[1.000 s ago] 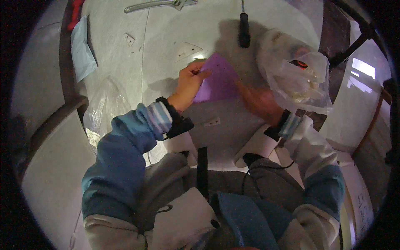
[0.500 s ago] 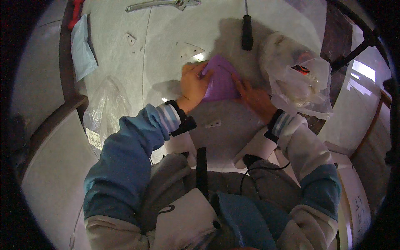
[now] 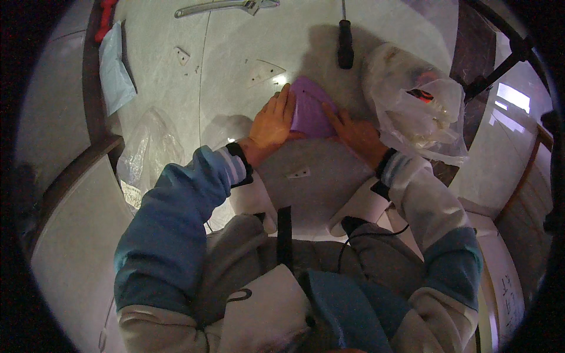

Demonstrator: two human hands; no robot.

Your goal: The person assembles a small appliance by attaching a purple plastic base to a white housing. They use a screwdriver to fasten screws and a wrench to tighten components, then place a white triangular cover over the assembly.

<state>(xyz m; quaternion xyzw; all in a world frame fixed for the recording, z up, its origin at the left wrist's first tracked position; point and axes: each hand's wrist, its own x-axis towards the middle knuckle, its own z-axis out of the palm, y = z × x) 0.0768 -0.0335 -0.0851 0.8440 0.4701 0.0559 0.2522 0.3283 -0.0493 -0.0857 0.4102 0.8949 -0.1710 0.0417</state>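
A person in grey trousers sits with white slippers (image 3: 250,197) planted apart, a stance that leaves floor (image 3: 294,206) between the feet within easy reach. Just beyond the slippers lies a small plate (image 3: 299,173) with dark holes. Farther out, a purple three-sided piece (image 3: 310,112) sits between the two hands, its point away from the body. The left hand (image 3: 272,122) is open, fingers straight along the piece's left edge, apparently to stop it sliding. The right hand (image 3: 358,136) sets its forefinger on the opposite edge, seemingly to steady that side; whether its other fingers grip cannot be told. A clear bag (image 3: 150,144) lies left and a fuller plastic bag (image 3: 432,126) right, both outside the hands' space. Beyond the piece rest a triangular plate (image 3: 266,71) and a black-handled screwdriver (image 3: 345,50), its handle toward the person, handy for picking up; farthest lies a wrench (image 3: 226,7).
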